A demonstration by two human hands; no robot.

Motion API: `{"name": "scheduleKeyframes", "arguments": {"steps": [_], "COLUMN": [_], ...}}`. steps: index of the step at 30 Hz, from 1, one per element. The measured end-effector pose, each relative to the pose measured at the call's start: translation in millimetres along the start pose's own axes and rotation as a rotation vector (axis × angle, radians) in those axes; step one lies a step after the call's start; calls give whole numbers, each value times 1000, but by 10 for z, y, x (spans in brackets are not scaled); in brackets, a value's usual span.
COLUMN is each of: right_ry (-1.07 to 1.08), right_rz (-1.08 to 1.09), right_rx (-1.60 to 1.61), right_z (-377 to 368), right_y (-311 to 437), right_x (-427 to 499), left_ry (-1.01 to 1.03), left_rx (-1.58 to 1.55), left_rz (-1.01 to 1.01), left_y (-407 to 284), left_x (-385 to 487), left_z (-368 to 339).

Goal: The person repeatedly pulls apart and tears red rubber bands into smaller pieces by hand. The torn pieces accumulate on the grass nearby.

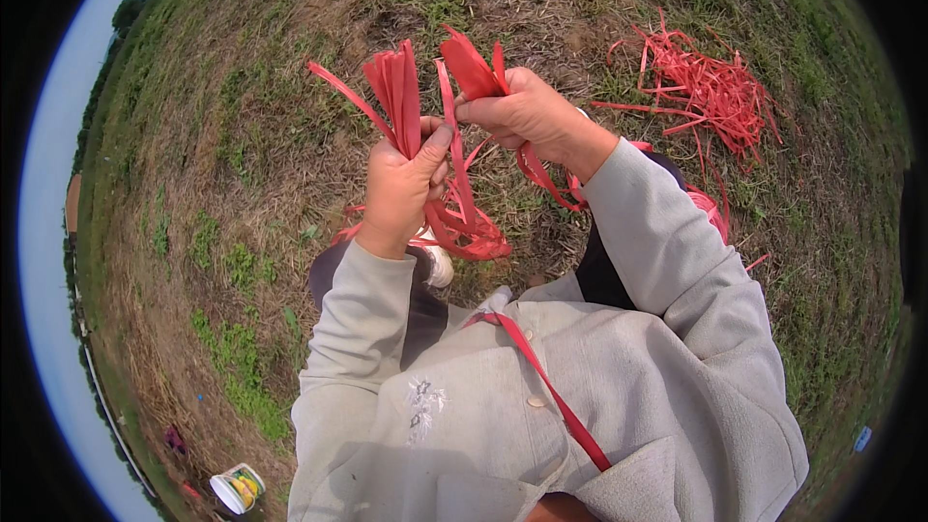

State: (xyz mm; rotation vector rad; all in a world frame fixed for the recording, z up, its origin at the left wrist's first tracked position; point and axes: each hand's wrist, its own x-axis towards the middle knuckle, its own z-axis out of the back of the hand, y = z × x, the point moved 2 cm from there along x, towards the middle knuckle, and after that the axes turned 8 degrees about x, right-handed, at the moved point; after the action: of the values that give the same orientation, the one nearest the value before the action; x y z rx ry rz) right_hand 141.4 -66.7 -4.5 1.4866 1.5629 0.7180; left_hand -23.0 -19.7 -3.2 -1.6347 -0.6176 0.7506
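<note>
My left hand (409,177) grips a bundle of flat red plastic strips (397,90), their ends fanned upward above the thumb. Close beside it, my right hand (529,114) pinches a second bundle of red strips (473,69) between thumb and fingers. A single strip (455,152) runs down between the two hands. Below them, loops of red strip (471,239) dangle near a pale shoe (438,264). Another red strip (551,384) lies across the front of my light grey jacket (471,406). The lower ends of both bundles are partly hidden by the hands.
A tangled heap of red strips (714,90) lies on the grass to the right. More red strip (707,206) shows beside my right leg. A white bucket with printed sides (239,487) lies tipped at lower left. Dry grass and green weeds (235,370) cover the ground.
</note>
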Motion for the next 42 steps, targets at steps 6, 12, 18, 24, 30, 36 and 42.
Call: {"name": "scheduleKeyframes", "arguments": {"steps": [6,12,18,24,30,36,42], "right_ry": [23,-2,-18,-18,-10,18,59], "right_rz": [1,114,237,309,284,233,-72], "right_rx": [7,-84,-167,-330,-359,-341,-43], "right_z": [-29,-22,-23,-14,-28,7,11], "right_y": [-6,-81,-119,-136,-131,-152,-120], "right_x": [-21,40,53,45,26,75,26], "left_ry": [10,-135,-327,-362,-329,-216,-45], "left_rx": [-40,124,394,546,659,474,-126], "left_rz": [59,-88,-289,-381,-403,-239,36], "left_y": [37,36,60,43,21,86,81], "left_x": [-21,-17,-25,-70,-49,5,-16], "left_z": [40,-10,-27,-45,-8,66,81]}}
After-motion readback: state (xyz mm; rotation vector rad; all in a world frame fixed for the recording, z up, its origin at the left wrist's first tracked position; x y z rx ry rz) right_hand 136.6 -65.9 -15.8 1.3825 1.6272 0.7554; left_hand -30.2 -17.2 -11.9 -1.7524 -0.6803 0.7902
